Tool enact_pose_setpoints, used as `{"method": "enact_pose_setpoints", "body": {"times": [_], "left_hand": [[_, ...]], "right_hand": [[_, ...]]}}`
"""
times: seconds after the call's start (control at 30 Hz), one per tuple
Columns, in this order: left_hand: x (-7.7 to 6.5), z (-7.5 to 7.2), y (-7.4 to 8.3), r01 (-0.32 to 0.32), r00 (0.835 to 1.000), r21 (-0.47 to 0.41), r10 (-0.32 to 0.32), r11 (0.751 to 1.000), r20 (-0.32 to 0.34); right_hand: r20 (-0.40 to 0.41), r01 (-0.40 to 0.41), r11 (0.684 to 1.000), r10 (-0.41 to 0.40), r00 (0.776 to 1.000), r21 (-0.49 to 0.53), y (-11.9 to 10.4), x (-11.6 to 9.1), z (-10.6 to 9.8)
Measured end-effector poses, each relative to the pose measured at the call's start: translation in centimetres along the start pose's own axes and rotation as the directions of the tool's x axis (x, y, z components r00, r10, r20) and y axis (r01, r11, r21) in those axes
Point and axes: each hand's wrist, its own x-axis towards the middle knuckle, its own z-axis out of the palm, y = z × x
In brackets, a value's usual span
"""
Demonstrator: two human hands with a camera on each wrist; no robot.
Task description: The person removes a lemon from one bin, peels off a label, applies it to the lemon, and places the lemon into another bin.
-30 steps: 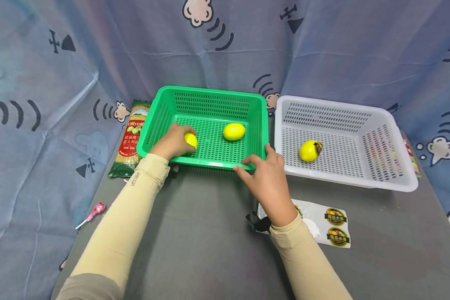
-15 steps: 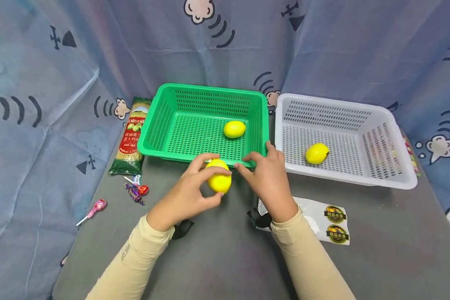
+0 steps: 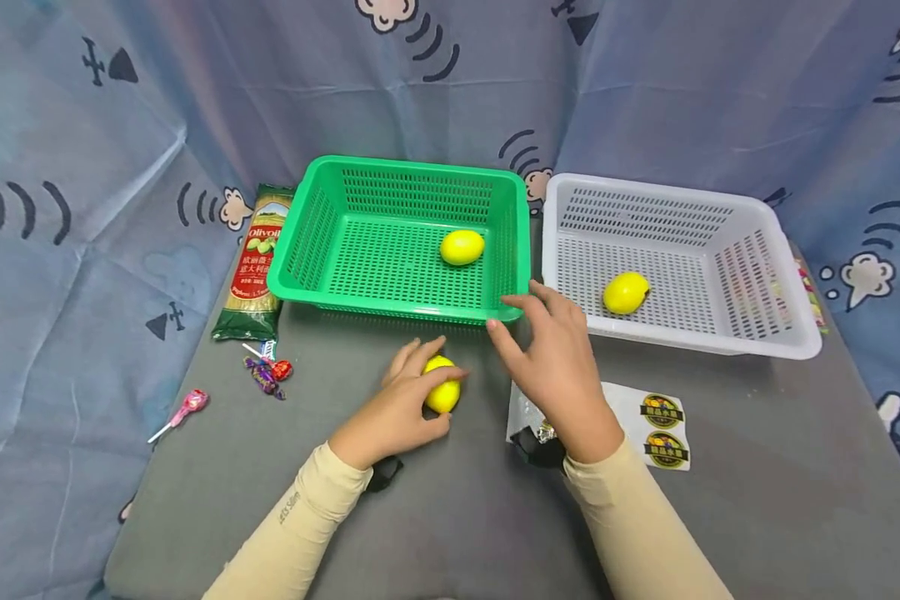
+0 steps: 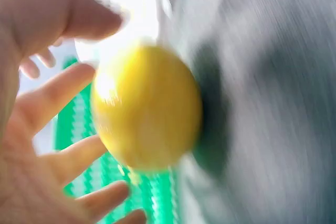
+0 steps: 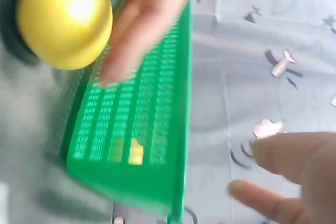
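Observation:
A yellow lemon [image 3: 442,387] sits on the grey table in front of the green basket [image 3: 390,310]. Around it my left hand [image 3: 399,408] has its fingers spread, and in the left wrist view the thumb [image 4: 89,17] stands apart from the lemon [image 4: 147,108]. My right hand [image 3: 558,362] holds nothing; its fingertips are right at the green basket's front right corner. Inside that basket lies a second lemon [image 3: 462,248]. A third lemon [image 3: 626,293], with a dark patch at one end, lies in the white basket [image 3: 690,340].
A green and red pasta packet [image 3: 253,271] leans by the green basket's left side. Wrapped candies [image 3: 265,377] and a pink lollipop [image 3: 193,402] lie at the left. Beneath the right forearm is a sheet of round fruit stickers [image 3: 663,429].
My left hand has lifted a lemon out of the green basket, set it down on the table and loosened its fingers. The right hand has drawn slightly back from the basket rim.

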Motion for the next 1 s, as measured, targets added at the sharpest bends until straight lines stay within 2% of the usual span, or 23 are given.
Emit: {"method": "enact_pose_setpoints", "body": {"times": [0.1, 0.17, 0.23, 0.3, 0.43, 0.5, 0.57, 0.6, 0.67, 0.73, 0.77, 0.8, 0.83, 0.9, 0.93, 1.0], "left_hand": [[0.2, 1.5, 2.3, -0.056, 0.991, 0.054, 0.062, 0.997, -0.118], [0.2, 3.4, 4.0, -0.097, 0.974, 0.103, 0.116, 0.99, -0.196], [0.0, 5.2, 5.5, -0.117, 0.96, 0.154, 0.151, 0.981, -0.234], [-0.2, 6.9, 6.7, -0.112, 0.961, 0.188, 0.155, 0.976, -0.228], [-0.2, 9.3, 7.8, -0.032, 0.986, 0.282, 0.077, 0.959, -0.148], [-0.1, 10.3, 7.8, 0.016, 0.994, 0.345, 0.024, 0.938, -0.11], [0.1, 11.1, 7.8, 0.055, 0.994, 0.389, -0.014, 0.92, -0.106], [0.2, 11.4, 7.8, 0.068, 0.993, 0.383, -0.026, 0.921, -0.114], [0.6, 11.9, 7.6, 0.076, 0.989, 0.306, -0.033, 0.949, -0.144], [1.0, 12.1, 7.5, 0.085, 0.983, 0.117, -0.064, 0.99, -0.17], [1.2, 12.2, 7.4, 0.09, 0.98, 0.004, -0.088, 0.996, -0.179], [1.5, 12.2, 7.2, 0.095, 0.977, -0.115, -0.114, 0.989, -0.177], [1.8, 12.3, 7.1, 0.103, 0.975, -0.229, -0.143, 0.968, -0.168], [2.2, 12.3, 6.8, 0.129, 0.969, -0.407, -0.202, 0.904, -0.14], [2.4, 12.4, 6.6, 0.139, 0.968, -0.459, -0.219, 0.878, -0.126], [2.6, 12.5, 6.4, 0.143, 0.968, -0.512, -0.227, 0.847, -0.105]], "right_hand": [[-0.08, -0.001, 0.999, 0.005, 0.997, 0.055, 1.9, -2.8, -1.1], [-0.078, -0.048, 0.997, 0.052, 0.996, 0.055, 3.4, -4.8, -1.7], [-0.033, -0.102, 0.994, 0.103, 0.994, 0.031, 5.0, -6.7, -1.9], [0.025, -0.15, 0.989, 0.15, 0.988, 0.011, 6.4, -8.4, -1.8], [0.106, -0.176, 0.984, 0.175, 0.979, -0.004, 8.6, -10.6, -0.9], [0.097, -0.166, 0.986, 0.165, 0.982, 0.002, 9.2, -11.0, -0.2], [0.07, -0.146, 0.989, 0.146, 0.987, 0.0, 9.6, -11.3, 0.3], [0.054, -0.135, 0.991, 0.134, 0.989, 0.0, 9.6, -11.4, 0.5], [0.022, -0.112, 0.994, 0.112, 0.993, 0.001, 9.8, -11.6, 0.9], [0.011, -0.099, 0.995, 0.099, 0.995, 0.001, 9.8, -11.7, 1.1], [0.01, -0.095, 0.996, 0.095, 0.995, 0.002, 9.8, -11.7, 1.2], [0.013, -0.093, 0.996, 0.093, 0.996, 0.005, 9.8, -11.8, 1.2], [0.014, -0.093, 0.996, 0.093, 0.996, 0.012, 9.9, -11.9, 1.3], [0.02, -0.101, 0.995, 0.101, 0.995, 0.021, 9.8, -12.0, 1.3], [0.023, -0.109, 0.994, 0.109, 0.994, 0.024, 9.8, -12.0, 1.3], [0.031, -0.142, 0.989, 0.141, 0.99, 0.04, 9.7, -12.2, 1.3]]}}
